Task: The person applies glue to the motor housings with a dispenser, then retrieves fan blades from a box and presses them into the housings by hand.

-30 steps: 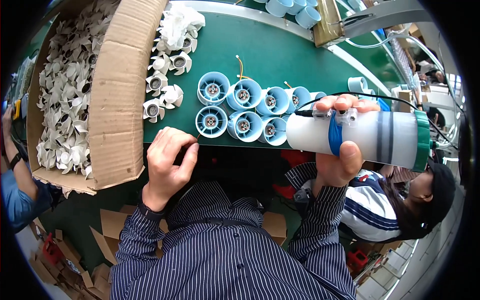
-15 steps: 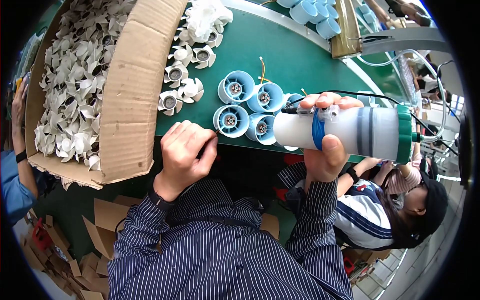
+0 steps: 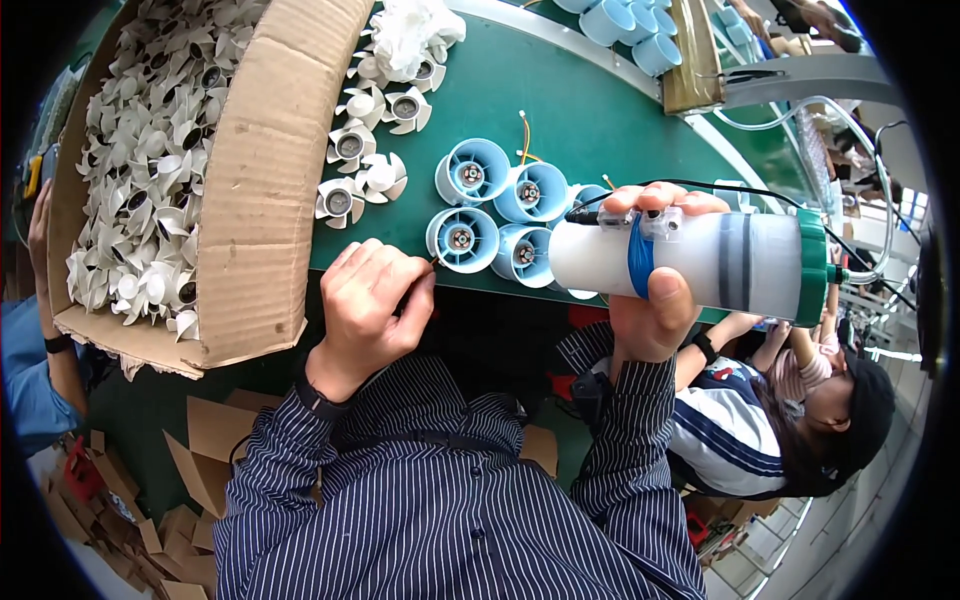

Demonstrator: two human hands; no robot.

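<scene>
My right hand [image 3: 655, 315] is wrapped round a white dispensing cylinder [image 3: 690, 262] with a green end cap. The cylinder lies level over the front edge of the table, with a blue band and small clear fittings on it. My left hand [image 3: 372, 305] is closed at the table edge, thumb against curled fingers; whatever it pinches is too small to make out. Just right of its fingertips stands a light-blue round fan housing [image 3: 462, 240] with a metal hub inside. Several more such housings [image 3: 472, 172] stand beside it, some partly hidden behind the cylinder.
A cardboard box [image 3: 262, 180] full of white fan impellers stands at left, with loose impellers [image 3: 349, 146] beside it on the green table [image 3: 560, 85]. Hoses and a black cable [image 3: 750, 188] run to the cylinder. People sit at both sides; more blue housings [image 3: 630, 25] lie far off.
The cylinder in my right hand has shifted very slightly to the right. My left hand stays in place. At the far left, another person's arm has moved a little.
</scene>
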